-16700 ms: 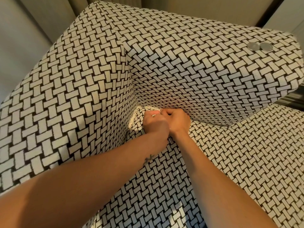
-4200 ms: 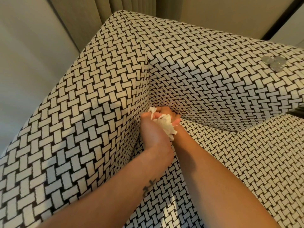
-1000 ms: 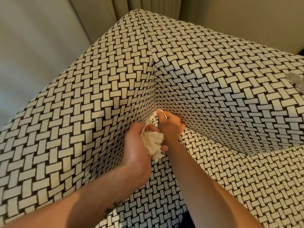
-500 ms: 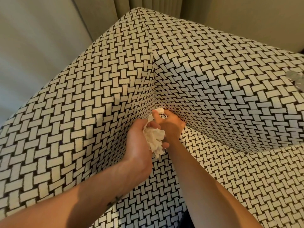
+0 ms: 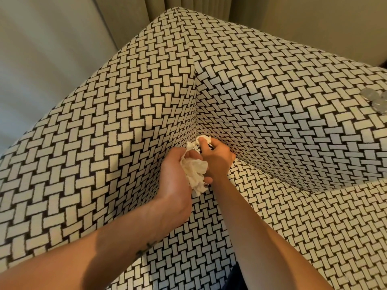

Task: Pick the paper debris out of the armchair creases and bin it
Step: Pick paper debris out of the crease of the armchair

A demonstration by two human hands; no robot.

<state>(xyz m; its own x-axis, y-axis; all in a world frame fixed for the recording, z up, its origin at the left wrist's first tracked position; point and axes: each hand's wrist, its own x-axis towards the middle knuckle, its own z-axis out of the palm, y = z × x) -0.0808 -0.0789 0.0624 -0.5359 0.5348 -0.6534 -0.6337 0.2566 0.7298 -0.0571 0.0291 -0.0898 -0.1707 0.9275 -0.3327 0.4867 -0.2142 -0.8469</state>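
Observation:
The armchair [image 5: 129, 126] is covered in black-and-white basket-weave fabric, and I look down into its back left corner. My left hand [image 5: 176, 176] grips a crumpled wad of white paper [image 5: 195, 174] just above the seat cushion. My right hand [image 5: 215, 158] reaches into the corner crease and pinches a small white paper scrap [image 5: 204, 139] where the arm, back and seat meet. The two hands touch each other. No bin is in view.
A few coins [image 5: 374, 99] lie on top of the chair back at the right edge. A pale wall [image 5: 41, 59] and curtain folds [image 5: 134, 15] stand behind the chair. The seat cushion [image 5: 303, 227] stretches away to the right.
The right hand's fingers have closed on a white scrap at the corner crease and lifted it slightly. The left hand stays in place with its wad.

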